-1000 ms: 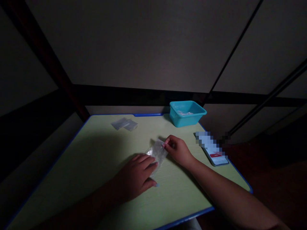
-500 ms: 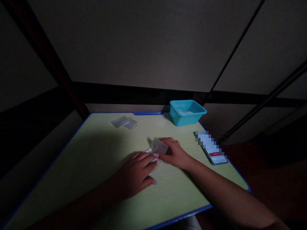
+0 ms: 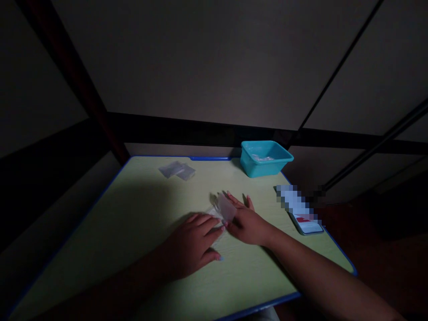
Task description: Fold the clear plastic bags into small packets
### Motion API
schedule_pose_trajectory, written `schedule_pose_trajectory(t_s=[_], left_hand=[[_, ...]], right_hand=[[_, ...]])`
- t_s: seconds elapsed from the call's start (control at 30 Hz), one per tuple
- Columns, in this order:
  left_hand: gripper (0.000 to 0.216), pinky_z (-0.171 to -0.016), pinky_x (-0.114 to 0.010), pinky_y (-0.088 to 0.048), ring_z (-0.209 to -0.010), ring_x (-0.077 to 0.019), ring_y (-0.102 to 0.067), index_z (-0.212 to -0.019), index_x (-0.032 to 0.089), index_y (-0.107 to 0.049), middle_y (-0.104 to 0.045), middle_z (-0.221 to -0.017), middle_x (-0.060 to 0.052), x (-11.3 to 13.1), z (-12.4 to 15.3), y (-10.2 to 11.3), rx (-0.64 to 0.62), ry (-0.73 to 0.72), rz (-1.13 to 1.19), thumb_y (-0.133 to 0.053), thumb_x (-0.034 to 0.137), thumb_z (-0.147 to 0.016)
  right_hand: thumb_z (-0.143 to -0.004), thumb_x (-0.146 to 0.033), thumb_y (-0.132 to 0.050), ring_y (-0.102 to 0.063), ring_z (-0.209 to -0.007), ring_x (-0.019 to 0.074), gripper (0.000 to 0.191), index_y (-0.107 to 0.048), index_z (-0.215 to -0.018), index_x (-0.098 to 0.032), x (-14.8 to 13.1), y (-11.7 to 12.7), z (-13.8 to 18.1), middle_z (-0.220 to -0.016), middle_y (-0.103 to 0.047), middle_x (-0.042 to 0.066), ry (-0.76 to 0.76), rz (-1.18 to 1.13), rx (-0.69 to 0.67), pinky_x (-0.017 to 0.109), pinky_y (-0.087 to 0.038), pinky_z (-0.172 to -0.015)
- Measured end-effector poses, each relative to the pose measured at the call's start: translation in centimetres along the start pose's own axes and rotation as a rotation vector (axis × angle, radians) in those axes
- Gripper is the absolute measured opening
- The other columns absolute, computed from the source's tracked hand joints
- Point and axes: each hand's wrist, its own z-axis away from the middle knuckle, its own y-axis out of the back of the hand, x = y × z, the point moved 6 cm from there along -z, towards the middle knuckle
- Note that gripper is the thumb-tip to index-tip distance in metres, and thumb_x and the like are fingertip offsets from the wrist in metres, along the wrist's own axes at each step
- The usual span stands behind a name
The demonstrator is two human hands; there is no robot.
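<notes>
A small clear plastic bag (image 3: 224,208) lies at the middle of the pale green table (image 3: 133,223). My left hand (image 3: 190,243) rests flat on the table with its fingers stretched out, the fingertips pressing the bag's near end. My right hand (image 3: 245,220) pinches the bag's far end between thumb and forefinger and holds that flap folded up and over toward the left hand, its other fingers spread.
Two flat clear bags (image 3: 176,170) lie at the table's far left. A teal plastic tub (image 3: 265,157) with something pale inside stands at the far right corner. A phone (image 3: 302,209) lies along the right edge. The table has a blue rim and dim surroundings.
My right hand has drawn the bag's far end back toward my left hand, folding the flap over. My left hand has stayed in place. The view shifted slightly.
</notes>
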Motion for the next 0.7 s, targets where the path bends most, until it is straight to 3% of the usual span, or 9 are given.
schedule_pose_trajectory(t_s=[0.2, 0.33, 0.4, 0.5, 0.6, 0.7], left_hand=[[0.048, -0.097, -0.046, -0.038, -0.115, -0.0308, -0.052, -0.120, 0.018, -0.058, -0.062, -0.123, -0.012, -0.1, -0.2, 0.0, 0.022, 0.001, -0.006, -0.068, 0.043, -0.079], [0.029, -0.088, -0.043, -0.044, -0.101, -0.0279, -0.058, -0.106, 0.017, -0.063, -0.067, -0.107, -0.010, -0.7, -0.2, 1.4, 0.135, 0.066, 0.000, -0.060, 0.037, -0.084], [0.021, -0.081, -0.039, -0.046, -0.091, -0.0254, -0.060, -0.093, 0.017, -0.063, -0.067, -0.095, -0.008, -1.6, 0.0, 2.4, 0.231, 0.172, 0.051, -0.053, 0.035, -0.086], [0.019, -0.068, -0.033, -0.047, -0.075, -0.0210, -0.059, -0.084, 0.020, -0.057, -0.063, -0.080, -0.004, -3.8, 0.5, 3.2, 0.337, 0.457, 0.199, -0.043, 0.034, -0.087], [0.020, -0.057, -0.028, -0.042, -0.060, -0.0173, -0.058, -0.092, 0.022, -0.051, -0.061, -0.067, 0.003, -5.4, 1.0, 2.1, 0.296, 0.686, 0.430, -0.038, 0.038, -0.090], [0.021, -0.054, -0.026, -0.039, -0.055, -0.0161, -0.057, -0.103, 0.023, -0.047, -0.057, -0.061, 0.006, -5.8, 1.1, 0.7, 0.246, 0.731, 0.540, -0.040, 0.038, -0.090]], right_hand=[[-0.084, -0.020, -0.037, -0.007, -0.145, 0.0217, 0.071, -0.014, -0.151, -0.021, -0.5, -0.7, 0.1, -0.156, -0.017, 0.007, 0.030, 0.059, -0.004, 0.064, 0.006, -0.107], [-0.082, -0.019, -0.035, -0.007, -0.145, 0.0186, 0.072, -0.011, -0.151, -0.018, -0.6, -1.0, 0.1, -0.156, -0.015, 0.006, 0.044, 0.099, 0.002, 0.062, 0.008, -0.108], [-0.081, -0.018, -0.036, -0.007, -0.145, 0.0183, 0.074, -0.010, -0.151, -0.018, -0.7, -1.2, 0.0, -0.156, -0.013, 0.005, 0.051, 0.122, 0.001, 0.062, 0.010, -0.107], [-0.081, -0.016, -0.035, -0.007, -0.145, 0.0179, 0.075, -0.010, -0.151, -0.019, -0.8, -1.4, 0.0, -0.156, -0.012, 0.005, 0.062, 0.146, 0.014, 0.061, 0.011, -0.107], [-0.081, -0.014, -0.035, -0.007, -0.145, 0.0189, 0.075, -0.011, -0.151, -0.020, -1.0, -1.4, 0.0, -0.157, -0.011, 0.005, 0.067, 0.154, 0.020, 0.061, 0.013, -0.107], [-0.081, -0.013, -0.036, -0.006, -0.145, 0.0211, 0.075, -0.010, -0.151, -0.022, -1.1, -1.4, 0.1, -0.157, -0.009, 0.006, 0.059, 0.159, 0.014, 0.062, 0.010, -0.107]])
